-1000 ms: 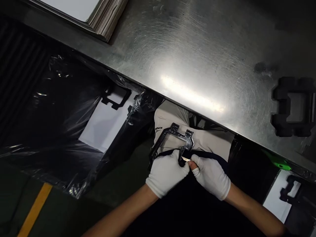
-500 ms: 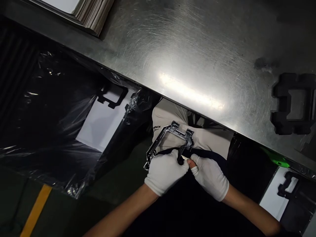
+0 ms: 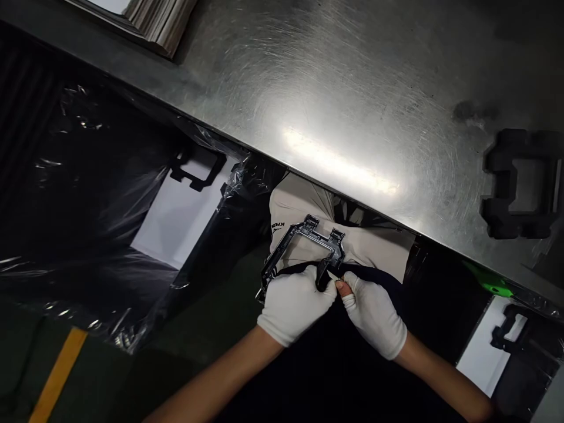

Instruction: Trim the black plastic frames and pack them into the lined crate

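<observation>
Black frame point(image 3: 308, 244): an angular plastic bracket with small tabs and holes along its bars, held over my lap, below the near edge of the table point(image 3: 352, 88). Its lower bars disappear into my gloves; its upper corner stands against my pale trousers point(image 3: 299, 205).

My left hand point(image 3: 293, 305): in a white glove, fingers curled closed around the lower left side of the frame.

My right hand point(image 3: 374, 314): in a white glove, one bare fingertip showing, pinched together at the frame's lower right leg, touching my left hand. Whether it grips a small tool there I cannot tell; the spot is too small and dark.

Table: brushed metal, scratched, with a bright streak of light across it.

Black foam block point(image 3: 517, 182): squarish with a hollow middle, on the table at the far right.

Stack of cardboard sheets point(image 3: 154, 20): at the table's top left corner, partly out of view.

Plastic-lined bin point(image 3: 110, 194): to my left, beneath the table, holding a white sheet point(image 3: 176, 220) with another black frame point(image 3: 196, 167) lying on it.

White sheet with a further black frame point(image 3: 506, 332): lower right, beside my right arm.

Green object point(image 3: 489, 282): under the table edge at right, unclear.

Yellow floor line point(image 3: 57, 376): lower left.
</observation>
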`<state>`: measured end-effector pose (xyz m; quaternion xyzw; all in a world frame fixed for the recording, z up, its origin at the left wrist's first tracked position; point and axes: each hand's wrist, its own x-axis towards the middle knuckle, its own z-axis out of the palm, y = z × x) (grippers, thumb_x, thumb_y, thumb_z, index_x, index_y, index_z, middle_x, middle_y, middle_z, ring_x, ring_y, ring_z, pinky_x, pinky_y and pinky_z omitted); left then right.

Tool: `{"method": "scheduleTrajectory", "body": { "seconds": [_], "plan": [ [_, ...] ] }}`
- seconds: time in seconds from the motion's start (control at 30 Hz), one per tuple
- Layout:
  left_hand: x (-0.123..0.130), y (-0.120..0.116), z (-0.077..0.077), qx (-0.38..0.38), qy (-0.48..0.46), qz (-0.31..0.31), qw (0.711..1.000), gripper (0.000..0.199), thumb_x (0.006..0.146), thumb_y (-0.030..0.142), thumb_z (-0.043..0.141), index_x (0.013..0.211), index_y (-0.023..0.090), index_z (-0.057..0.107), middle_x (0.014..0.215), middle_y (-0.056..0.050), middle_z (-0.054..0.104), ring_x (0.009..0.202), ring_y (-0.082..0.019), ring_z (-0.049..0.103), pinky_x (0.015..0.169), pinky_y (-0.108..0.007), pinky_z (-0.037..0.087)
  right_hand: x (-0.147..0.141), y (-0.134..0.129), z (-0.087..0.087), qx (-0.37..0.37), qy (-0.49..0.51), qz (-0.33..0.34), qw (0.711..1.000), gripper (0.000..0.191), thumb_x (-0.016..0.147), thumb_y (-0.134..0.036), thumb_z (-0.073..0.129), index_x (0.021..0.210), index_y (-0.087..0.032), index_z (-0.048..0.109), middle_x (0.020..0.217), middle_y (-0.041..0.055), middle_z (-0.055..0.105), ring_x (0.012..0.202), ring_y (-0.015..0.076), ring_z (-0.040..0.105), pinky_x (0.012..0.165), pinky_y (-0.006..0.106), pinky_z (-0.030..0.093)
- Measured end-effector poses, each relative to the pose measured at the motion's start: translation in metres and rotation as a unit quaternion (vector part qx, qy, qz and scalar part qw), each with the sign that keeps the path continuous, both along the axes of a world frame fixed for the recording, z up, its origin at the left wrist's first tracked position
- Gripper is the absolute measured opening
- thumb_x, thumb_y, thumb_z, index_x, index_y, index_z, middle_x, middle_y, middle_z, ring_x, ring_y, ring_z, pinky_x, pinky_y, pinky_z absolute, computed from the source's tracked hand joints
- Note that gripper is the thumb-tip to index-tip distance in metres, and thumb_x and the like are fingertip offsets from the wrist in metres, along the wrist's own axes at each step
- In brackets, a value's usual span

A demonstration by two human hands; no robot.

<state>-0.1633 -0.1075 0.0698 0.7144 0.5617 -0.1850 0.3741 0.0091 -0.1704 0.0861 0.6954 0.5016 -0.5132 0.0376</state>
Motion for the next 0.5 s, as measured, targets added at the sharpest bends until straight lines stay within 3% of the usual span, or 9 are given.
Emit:
{"method": "scheduleTrajectory", "body": {
  "seconds": [0.13,0.23,0.3,0.4,0.43,0.5],
  "plan": [
    [0.001,0.000,-0.005,0.001,-0.014,0.025,1.000,0.054,0.103,0.064,0.048,0.097,0.017,0.073,0.078,-0.018,0.078,0.078,-0.040,0.077,0.071,-0.045,0.048,0.006,-0.005,-0.001,0.032,0.030,-0.057,0.997,0.048,0.118,-0.060,0.032,0.092,-0.024,0.052,0.073,-0.0008,0.059,0.059,0.0167,0.056,0.059,0.027,0.037],
    [-0.011,0.007,-0.005,-0.038,-0.101,0.088,0.990,0.055,0.106,0.063,0.038,0.081,0.022,0.065,0.078,-0.014,0.075,0.076,-0.034,0.072,0.074,-0.044,0.049,0.016,-0.006,0.001,0.048,0.061,-0.095,0.992,0.043,0.117,-0.059,0.034,0.101,-0.025,0.055,0.084,0.0018,0.066,0.069,0.0198,0.063,0.064,0.030,0.047],
    [-0.027,0.017,0.006,-0.101,-0.213,0.186,0.954,0.060,0.105,0.068,0.037,0.068,0.024,0.057,0.067,-0.009,0.067,0.067,-0.028,0.065,0.070,-0.040,0.048,0.029,-0.005,0.008,0.046,0.082,-0.113,0.989,0.038,0.116,-0.056,0.037,0.107,-0.025,0.057,0.090,0.0032,0.069,0.075,0.0212,0.067,0.068,0.032,0.053],
    [-0.059,0.040,0.039,-0.251,-0.338,0.340,0.841,0.068,0.094,0.086,0.047,0.062,0.027,0.058,0.043,0.000,0.044,0.042,-0.019,0.042,0.049,-0.034,0.034,0.059,0.000,0.035,-0.026,0.134,-0.119,0.983,0.038,0.116,-0.058,0.040,0.103,-0.027,0.058,0.083,0.0003,0.064,0.068,0.0198,0.062,0.064,0.032,0.053],
    [-0.067,0.050,0.053,-0.293,-0.360,0.360,0.809,0.070,0.088,0.091,0.050,0.062,0.027,0.060,0.038,0.001,0.039,0.037,-0.017,0.035,0.045,-0.033,0.030,0.070,0.002,0.047,-0.049,0.147,-0.109,0.982,0.040,0.116,-0.060,0.039,0.102,-0.027,0.058,0.080,-0.0006,0.063,0.066,0.0193,0.061,0.062,0.031,0.052],
    [-0.073,0.075,0.079,-0.301,-0.384,0.349,0.800,0.073,0.081,0.098,0.051,0.059,0.029,0.058,0.032,-0.002,0.038,0.031,-0.018,0.034,0.039,-0.034,0.030,0.090,0.011,0.073,-0.034,0.133,-0.078,0.987,0.042,0.116,-0.062,0.039,0.101,-0.028,0.060,0.083,0.0001,0.065,0.069,0.0201,0.062,0.065,0.032,0.053]
  ]
}}
